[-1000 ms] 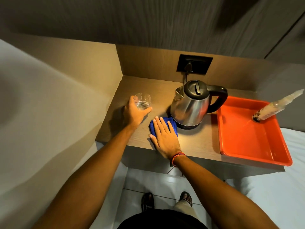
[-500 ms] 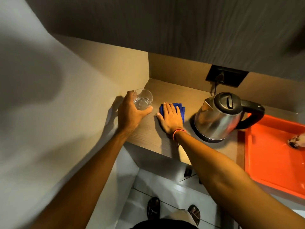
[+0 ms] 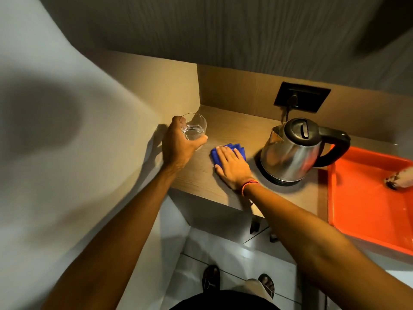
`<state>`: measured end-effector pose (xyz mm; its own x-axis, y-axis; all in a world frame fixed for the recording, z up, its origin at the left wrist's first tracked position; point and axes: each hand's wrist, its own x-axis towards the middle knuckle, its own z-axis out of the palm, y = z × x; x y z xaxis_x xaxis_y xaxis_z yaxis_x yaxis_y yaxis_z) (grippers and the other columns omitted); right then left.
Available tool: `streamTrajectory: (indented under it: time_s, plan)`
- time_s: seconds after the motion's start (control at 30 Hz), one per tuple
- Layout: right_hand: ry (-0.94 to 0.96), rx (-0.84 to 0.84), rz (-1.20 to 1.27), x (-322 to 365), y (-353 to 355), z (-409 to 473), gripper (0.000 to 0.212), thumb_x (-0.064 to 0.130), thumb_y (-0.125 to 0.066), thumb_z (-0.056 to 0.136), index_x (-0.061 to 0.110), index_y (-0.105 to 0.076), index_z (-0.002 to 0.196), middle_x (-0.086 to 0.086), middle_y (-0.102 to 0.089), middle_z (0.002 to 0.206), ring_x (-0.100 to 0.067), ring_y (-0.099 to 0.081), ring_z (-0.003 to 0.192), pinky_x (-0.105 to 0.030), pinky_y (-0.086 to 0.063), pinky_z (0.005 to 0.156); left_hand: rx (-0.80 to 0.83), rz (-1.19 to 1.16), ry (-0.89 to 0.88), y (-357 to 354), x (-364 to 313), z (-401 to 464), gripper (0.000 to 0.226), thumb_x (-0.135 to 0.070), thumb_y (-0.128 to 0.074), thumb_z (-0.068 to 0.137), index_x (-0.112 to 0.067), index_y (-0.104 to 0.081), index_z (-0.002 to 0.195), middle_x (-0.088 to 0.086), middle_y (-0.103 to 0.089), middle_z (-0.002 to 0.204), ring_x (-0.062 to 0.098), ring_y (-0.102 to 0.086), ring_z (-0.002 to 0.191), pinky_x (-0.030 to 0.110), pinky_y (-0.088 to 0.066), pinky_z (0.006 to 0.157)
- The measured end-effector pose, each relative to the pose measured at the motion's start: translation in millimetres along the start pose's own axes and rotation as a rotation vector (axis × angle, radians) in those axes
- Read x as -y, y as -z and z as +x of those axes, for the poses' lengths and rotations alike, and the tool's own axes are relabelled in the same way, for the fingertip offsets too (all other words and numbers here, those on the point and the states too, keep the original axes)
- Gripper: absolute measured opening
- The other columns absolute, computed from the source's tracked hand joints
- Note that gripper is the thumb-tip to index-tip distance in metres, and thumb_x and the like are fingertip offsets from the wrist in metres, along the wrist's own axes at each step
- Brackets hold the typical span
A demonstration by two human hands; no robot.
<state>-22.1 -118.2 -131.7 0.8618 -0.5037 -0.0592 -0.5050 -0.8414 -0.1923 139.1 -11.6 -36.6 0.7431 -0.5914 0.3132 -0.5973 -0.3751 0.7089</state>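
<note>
My left hand (image 3: 177,145) grips a clear drinking glass (image 3: 194,128) with some water in it, held just above the left end of the wooden counter (image 3: 201,173). Flat on a folded blue cloth (image 3: 240,149), my right hand (image 3: 232,166) presses it onto the counter with straight fingers. Most of the cloth is hidden under that palm. The cloth lies between the glass and the steel kettle (image 3: 290,151).
The kettle stands on its base, plugged into a dark wall socket (image 3: 301,99). An orange tray (image 3: 366,209) at the right holds a lying bottle (image 3: 400,180), partly cut off. A wall closes the counter's left side. My feet show on the tiled floor below.
My right hand slid the blue cloth left, away from the kettle and toward the glass. The left hand kept holding the glass. The camera swung to the left.
</note>
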Motion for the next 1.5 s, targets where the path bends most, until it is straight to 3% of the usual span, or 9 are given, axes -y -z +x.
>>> streamTrajectory:
  time_s: [0.37,0.73,0.87,1.07,1.2,1.3,1.37,1.43,1.5]
  plan:
    - [0.019,-0.074,0.018,12.1,-22.7,-83.3,0.066,0.05,-0.025,0.104,0.017,-0.023,0.16,-0.004,-0.033,0.165,-0.023,-0.03,0.152,-0.044,-0.018,0.127,0.196,-0.13,0.065,-55.2,-25.2,-26.1,0.082,-0.042,-0.093,0.058,-0.016,-0.055,0.126,0.003,-0.067,0.123,0.014,-0.061,0.103,0.013,-0.046,0.07]
    - [-0.219,-0.186,0.213,-1.7,-12.5,-123.8,0.057,0.042,-0.029,0.106,0.015,-0.034,0.156,-0.003,-0.043,0.158,-0.022,-0.04,0.146,-0.038,-0.026,0.124,0.464,-0.163,0.144,-114.1,-50.6,-54.0,0.085,-0.029,-0.092,0.065,-0.014,-0.049,0.136,0.009,-0.062,0.132,0.026,-0.06,0.121,0.032,-0.051,0.091]
    - [-0.529,-0.37,0.283,-11.9,0.9,-135.9,0.051,0.033,-0.048,0.098,0.01,-0.049,0.143,-0.011,-0.055,0.139,-0.028,-0.051,0.126,-0.039,-0.042,0.108,0.49,-0.196,0.206,-121.4,-51.4,-55.7,0.083,-0.022,-0.091,0.066,-0.013,-0.048,0.136,0.009,-0.061,0.132,0.027,-0.06,0.121,0.029,-0.05,0.086]
    - [-0.901,-0.197,0.604,-13.8,9.4,-120.6,0.065,0.04,-0.077,0.081,0.003,-0.05,0.127,-0.02,-0.058,0.13,-0.041,-0.054,0.122,-0.046,-0.048,0.099,0.524,-0.208,0.244,-115.0,-55.6,-56.7,0.098,-0.02,-0.094,0.063,-0.015,-0.041,0.145,0.011,-0.057,0.14,0.029,-0.056,0.128,0.032,-0.048,0.092]
    - [-0.957,-0.15,0.873,-23.9,14.5,-110.1,0.047,0.023,-0.081,0.074,0.0,-0.064,0.111,-0.017,-0.069,0.113,-0.034,-0.066,0.104,-0.036,-0.053,0.078,0.534,-0.162,0.306,-104.7,-54.1,-69.8,0.126,-0.027,-0.098,0.056,-0.012,-0.023,0.156,0.016,-0.047,0.15,0.034,-0.046,0.137,0.048,-0.046,0.109]
    - [-0.958,-0.206,1.082,-27.5,22.9,-115.3,0.027,0.017,-0.079,0.067,0.002,-0.073,0.088,-0.012,-0.071,0.089,-0.027,-0.065,0.084,-0.032,-0.05,0.064,0.496,-0.043,0.347,-103.5,-45.9,-94.1,0.083,-0.045,-0.089,0.065,-0.009,-0.055,0.132,0.012,-0.065,0.128,0.03,-0.063,0.114,0.045,-0.055,0.093]
    - [-0.945,-0.289,1.201,-33.1,32.4,-124.7,0.011,0.013,-0.075,0.062,0.007,-0.07,0.07,-0.009,-0.068,0.075,-0.024,-0.06,0.073,-0.034,-0.048,0.062,0.509,-0.069,0.374,-106.1,-47.0,-114.9,0.039,-0.054,-0.074,0.08,-0.015,-0.069,0.085,0.011,-0.074,0.093,0.026,-0.064,0.08,0.036,-0.053,0.07]
    - [-0.926,-0.355,1.341,-40.9,47.2,-137.0,0.008,0.003,-0.07,0.064,0.011,-0.07,0.065,-0.008,-0.066,0.073,-0.022,-0.058,0.07,-0.032,-0.046,0.061,0.591,-0.155,0.371,-116.5,-53.6,-134.6,0.053,-0.054,-0.063,0.09,-0.015,-0.057,0.055,0.006,-0.061,0.061,0.023,-0.051,0.064,0.032,-0.04,0.059]
    - [-0.89,-0.398,1.416,-51.5,64.6,-150.6,0.019,-0.004,-0.066,0.063,0.013,-0.073,0.069,-0.002,-0.069,0.072,-0.014,-0.06,0.065,-0.024,-0.048,0.056,0.721,-0.32,0.39,-126.3,-72.6,-150.1,0.048,-0.047,-0.059,0.096,-0.01,-0.065,0.065,0.005,-0.061,0.066,0.021,-0.051,0.068,0.033,-0.039,0.064]
